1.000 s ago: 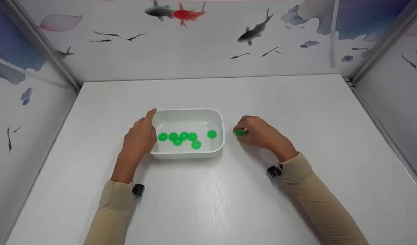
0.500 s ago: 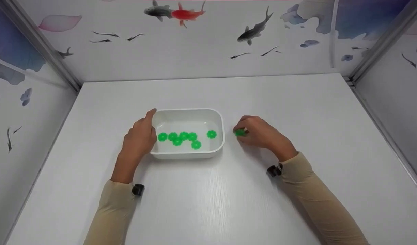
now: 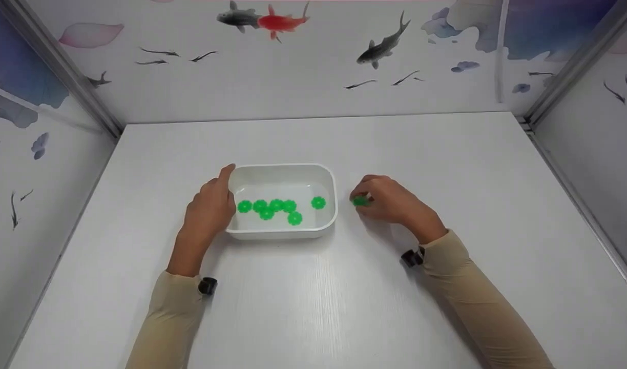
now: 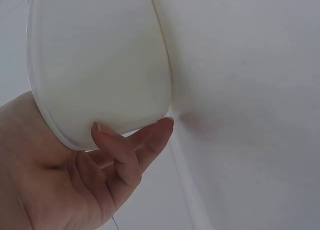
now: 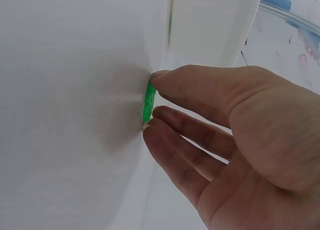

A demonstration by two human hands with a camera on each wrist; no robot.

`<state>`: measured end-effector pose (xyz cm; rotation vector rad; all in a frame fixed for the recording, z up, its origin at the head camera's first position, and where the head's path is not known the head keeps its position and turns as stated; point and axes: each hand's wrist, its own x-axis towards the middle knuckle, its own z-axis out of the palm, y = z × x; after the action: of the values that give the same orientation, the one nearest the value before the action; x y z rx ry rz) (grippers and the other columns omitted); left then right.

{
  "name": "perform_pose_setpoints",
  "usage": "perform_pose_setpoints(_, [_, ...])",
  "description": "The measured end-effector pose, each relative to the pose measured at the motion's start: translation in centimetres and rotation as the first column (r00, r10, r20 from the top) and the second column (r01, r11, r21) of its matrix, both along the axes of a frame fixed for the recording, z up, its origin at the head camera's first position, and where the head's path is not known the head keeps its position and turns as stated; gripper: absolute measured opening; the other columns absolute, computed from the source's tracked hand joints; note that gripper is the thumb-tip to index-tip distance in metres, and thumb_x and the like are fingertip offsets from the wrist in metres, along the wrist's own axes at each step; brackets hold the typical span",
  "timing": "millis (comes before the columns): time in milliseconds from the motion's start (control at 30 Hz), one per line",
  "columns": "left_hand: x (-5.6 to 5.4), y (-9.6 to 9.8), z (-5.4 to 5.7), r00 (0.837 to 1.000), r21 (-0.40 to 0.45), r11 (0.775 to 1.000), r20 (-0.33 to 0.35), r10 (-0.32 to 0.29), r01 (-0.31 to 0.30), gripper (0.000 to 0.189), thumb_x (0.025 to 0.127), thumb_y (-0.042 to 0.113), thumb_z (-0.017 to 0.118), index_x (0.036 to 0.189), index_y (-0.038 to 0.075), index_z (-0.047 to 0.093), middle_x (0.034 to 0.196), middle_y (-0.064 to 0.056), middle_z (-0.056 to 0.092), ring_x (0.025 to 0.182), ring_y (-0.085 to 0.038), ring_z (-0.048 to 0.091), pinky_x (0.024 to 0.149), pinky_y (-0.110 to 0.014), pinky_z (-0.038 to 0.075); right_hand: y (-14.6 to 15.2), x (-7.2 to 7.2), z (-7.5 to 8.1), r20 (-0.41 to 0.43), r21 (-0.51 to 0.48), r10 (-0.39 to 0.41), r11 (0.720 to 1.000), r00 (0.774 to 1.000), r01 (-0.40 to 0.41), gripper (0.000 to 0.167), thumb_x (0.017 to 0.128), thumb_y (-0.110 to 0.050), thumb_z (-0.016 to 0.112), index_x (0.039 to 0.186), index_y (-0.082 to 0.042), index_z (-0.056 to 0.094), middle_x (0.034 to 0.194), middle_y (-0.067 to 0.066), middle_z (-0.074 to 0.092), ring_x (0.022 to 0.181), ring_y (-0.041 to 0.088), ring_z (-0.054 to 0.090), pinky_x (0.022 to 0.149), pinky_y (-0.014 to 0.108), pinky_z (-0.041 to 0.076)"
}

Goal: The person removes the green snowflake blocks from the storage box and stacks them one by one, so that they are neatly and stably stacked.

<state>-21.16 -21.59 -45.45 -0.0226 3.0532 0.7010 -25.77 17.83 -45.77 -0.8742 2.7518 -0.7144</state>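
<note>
Green flower-shaped, plastic-looking disc (image 5: pixel 149 101) pinched in right hand (image 3: pixel 390 200): thumb at near edge, fingertips at far edge, spread no wider than disc. Disc low against white table (image 3: pixel 303 297), seemingly flat (round outline, no long axis noted), just right of white rectangular plastic-looking tray (image 3: pixel 277 234). Left hand (image 3: pixel 208 207), farther from disc, grips tray's left end.

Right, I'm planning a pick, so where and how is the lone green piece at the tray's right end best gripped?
Probably pinch the lone green piece by opposite edges of its scalloped rim, from straight above. It seems to lie flat in the white tray, whose walls would hinder a low sideways approach; no other piece touches it, leaving its rim free.
</note>
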Motion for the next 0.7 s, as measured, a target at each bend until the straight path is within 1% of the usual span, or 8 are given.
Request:
perform_pose_setpoints(167, [-0.02,-0.06,-0.04,1.000,0.002,1.000,0.015,0.010,-0.010,0.060,0.113,0.012,0.043,0.171,0.018,0.027,0.153,-0.024,0.061,0.130,-0.044,0.068,0.098,-0.065,0.059,-0.12,-0.09,-0.06,0.005,0.038,-0.023,0.999,1.000,0.022,0.029,0.095,-0.008,0.078,0.123,-0.007,0.081,0.121,0.010,0.078,0.109,0.026,0.071,0.096,0.045,0.061])
perform_pose_setpoints(267, [-0.04,-0.05,-0.10,1.000,0.000,1.000,0.015,0.012,-0.012,0.060,0.113,0.012,0.043,0.171,0.018,0.028,0.153,-0.024,0.061,0.129,-0.045,0.068,0.099,-0.065,0.059,-0.22,-0.10,-0.04,0.000,0.048,-0.036,0.998,0.999,0.036,0.030,0.097,-0.013,0.079,0.126,-0.008,0.080,0.120,0.009,0.078,0.109,0.026,0.072,0.097,0.044,0.061])
perform_pose_setpoints(467, [-0.06,0.05,-0.23,1.000,-0.001,1.000,0.015,0.018,-0.018,0.059,0.114,0.014,0.043,0.171,0.018,0.028,0.154,-0.024,0.060,0.131,-0.045,0.068,0.100,-0.065,0.058,-0.33,-0.10,0.00,-0.018,0.024,-0.061,0.998,0.998,0.061,0.028,0.102,-0.022,0.075,0.126,-0.009,0.079,0.119,0.007,0.077,0.109,0.026,0.073,0.093,0.046,0.062])
perform_pose_setpoints(700, [0.01,0.10,-0.01,0.999,-0.001,1.000,0.023,0.023,-0.023,0.060,0.114,0.014,0.043,0.171,0.019,0.027,0.156,-0.024,0.059,0.131,-0.045,0.068,0.099,-0.066,0.058,-0.42,-0.16,0.13,-0.092,-0.017,-0.071,0.997,0.993,0.070,0.027,0.104,-0.024,0.072,0.127,-0.010,0.077,0.119,0.006,0.077,0.108,0.025,0.073,0.091,0.045,0.063])
